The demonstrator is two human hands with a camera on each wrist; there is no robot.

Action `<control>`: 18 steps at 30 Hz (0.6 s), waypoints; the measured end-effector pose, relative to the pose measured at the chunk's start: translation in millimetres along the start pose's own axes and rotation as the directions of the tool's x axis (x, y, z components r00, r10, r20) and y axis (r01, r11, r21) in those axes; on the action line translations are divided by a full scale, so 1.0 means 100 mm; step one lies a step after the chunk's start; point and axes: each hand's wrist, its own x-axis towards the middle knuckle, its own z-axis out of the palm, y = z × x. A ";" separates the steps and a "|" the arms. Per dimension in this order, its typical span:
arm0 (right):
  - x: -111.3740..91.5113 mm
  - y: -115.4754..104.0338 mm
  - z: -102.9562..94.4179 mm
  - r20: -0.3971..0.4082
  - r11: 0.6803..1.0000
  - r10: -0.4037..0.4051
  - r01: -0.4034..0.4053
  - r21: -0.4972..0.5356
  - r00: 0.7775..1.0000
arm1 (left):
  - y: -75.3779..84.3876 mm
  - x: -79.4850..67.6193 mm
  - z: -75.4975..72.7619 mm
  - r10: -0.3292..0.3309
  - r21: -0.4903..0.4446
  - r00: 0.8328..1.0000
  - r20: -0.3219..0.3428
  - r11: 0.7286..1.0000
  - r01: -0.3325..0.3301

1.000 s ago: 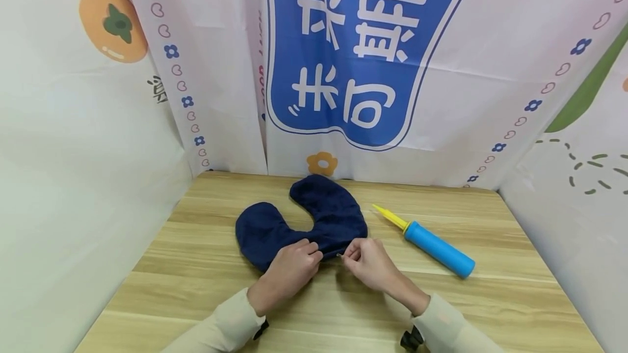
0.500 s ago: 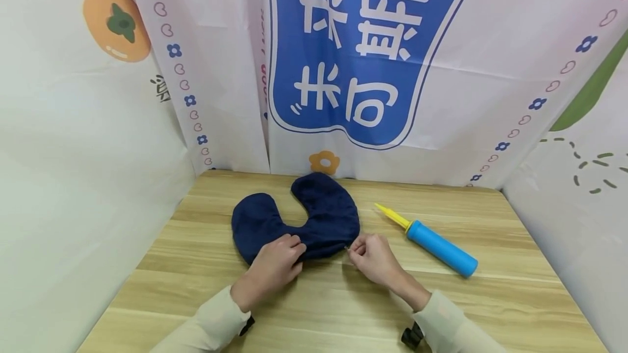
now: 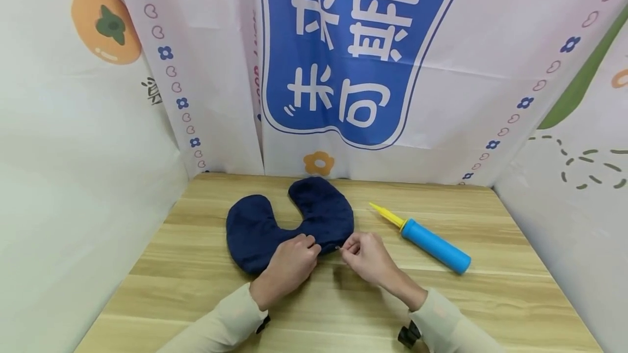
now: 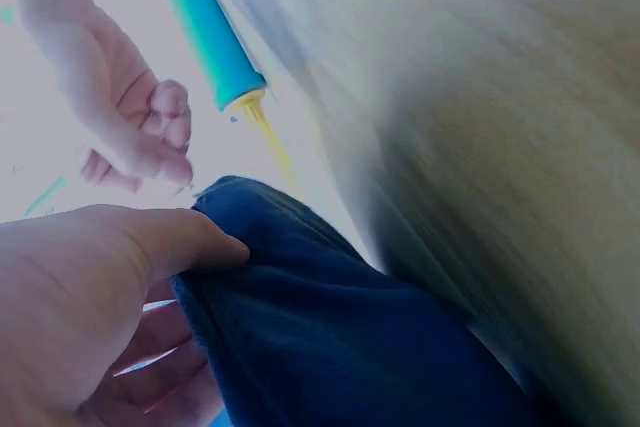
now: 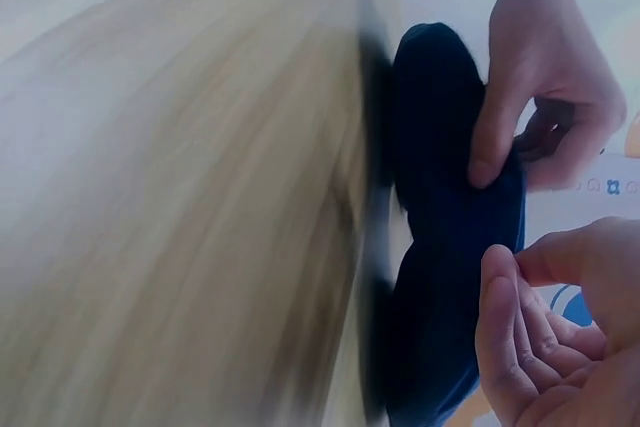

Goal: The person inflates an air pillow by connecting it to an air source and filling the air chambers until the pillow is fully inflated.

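A white banner [image 3: 490, 70] hangs across the far side, carrying a large blue patch [image 3: 328, 116] with white characters. Below it spreads the wood-grain table [image 3: 157, 293], which bears everything else. Two pale sleeves reach in from the near side, the left sleeve [image 3: 225, 317] and the right sleeve [image 3: 448, 320]. The navy U-shaped pillow [image 3: 252, 233] lies in the middle of the table, a little left, its two arms toward the far side and its curved edge toward the person. To its right, apart from it, lies a blue pump [image 3: 434, 244], its yellow nozzle [image 3: 387, 214] pointing far left. The left hand [image 3: 293, 263] grips the pillow's near edge, thumb on one side and fingers behind the cloth. The right hand [image 3: 369, 257], just right of it, has thumb and forefinger brought together, pinching a tiny shiny tab [image 3: 338, 248] at the right part of that same edge.
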 end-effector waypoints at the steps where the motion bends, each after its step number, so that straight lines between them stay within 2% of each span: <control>1: -0.01 0.02 -0.01 0.004 1.000 0.006 -0.006 0.001 1.000 | 0.00 0.00 0.00 0.003 -0.001 1.000 -0.004 1.000 -0.003; 13: 0.05 0.15 -0.04 -0.045 0.997 0.065 -0.067 -0.032 0.997 | -0.02 -0.06 -0.04 0.013 -0.033 0.999 -0.042 0.999 -0.014; 18: 0.08 0.18 -0.03 -0.078 0.993 0.079 -0.085 -0.078 0.994 | -0.03 -0.11 -0.04 0.011 -0.056 0.999 -0.050 0.998 -0.014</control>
